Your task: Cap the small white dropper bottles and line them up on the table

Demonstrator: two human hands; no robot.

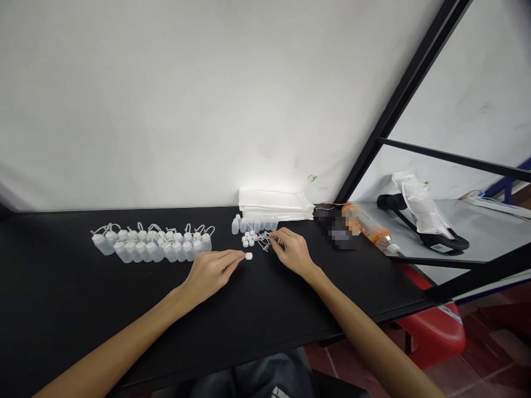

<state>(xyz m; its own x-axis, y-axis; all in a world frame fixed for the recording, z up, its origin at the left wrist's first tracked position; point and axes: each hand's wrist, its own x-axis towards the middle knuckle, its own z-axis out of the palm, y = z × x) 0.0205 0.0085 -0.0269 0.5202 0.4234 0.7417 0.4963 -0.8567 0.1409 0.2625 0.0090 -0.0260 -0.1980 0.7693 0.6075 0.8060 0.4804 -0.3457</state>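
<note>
My left hand [213, 271] pinches a small white cap [249, 256] between its fingertips, just above the black tabletop. My right hand [292, 250] has its fingers closed at the edge of a small pile of thin white loop straps [264, 240]; a pale strap seems to be in its fingers, mostly hidden. Between the hands, several loose white caps [248, 239] lie in a cluster. Behind them stands a row of small translucent bottles [257, 224]. To the left, several capped bottles [141, 251] with loop straps stand in rows.
White flat sheets or bags [276, 204] are stacked against the wall. Right of them lie a blurred dark object [336, 229] and an orange-labelled bottle [369, 229]. A black metal frame [398, 99] rises at the right, with a red stool [435, 334] below.
</note>
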